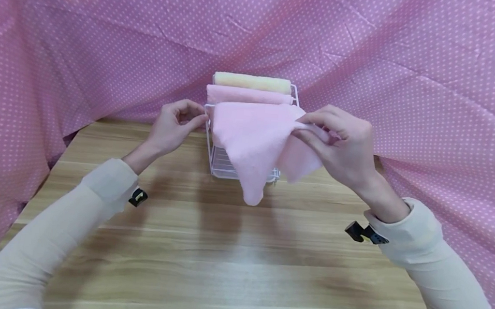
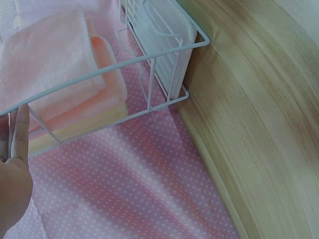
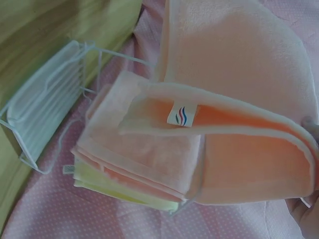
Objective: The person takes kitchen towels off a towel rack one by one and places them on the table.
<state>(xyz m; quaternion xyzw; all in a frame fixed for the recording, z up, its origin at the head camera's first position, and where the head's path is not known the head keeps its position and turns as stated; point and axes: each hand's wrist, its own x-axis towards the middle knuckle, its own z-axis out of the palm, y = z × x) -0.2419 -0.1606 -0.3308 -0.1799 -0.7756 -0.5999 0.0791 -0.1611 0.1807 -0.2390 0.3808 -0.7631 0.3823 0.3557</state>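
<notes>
A white wire rack (image 1: 209,154) stands on the table, and a pink towel (image 1: 253,135) lies over its front bar with one corner hanging low. My right hand (image 1: 340,140) pinches the right edge of this towel between thumb and fingers and lifts it. In the right wrist view, the towel (image 3: 239,55) gapes in a fold that shows a small white label (image 3: 183,114). My left hand (image 1: 173,124) pinches the rack's upper left rail; in the left wrist view its fingers (image 2: 20,132) lie against the white wire rail (image 2: 89,74).
Behind the front towel, another pink towel (image 1: 248,95) and a pale yellow towel (image 1: 253,82) hang on the rack. A white slatted tray (image 3: 47,89) forms its base. Pink dotted cloth (image 1: 257,29) surrounds the wooden table (image 1: 240,251) at the back and sides.
</notes>
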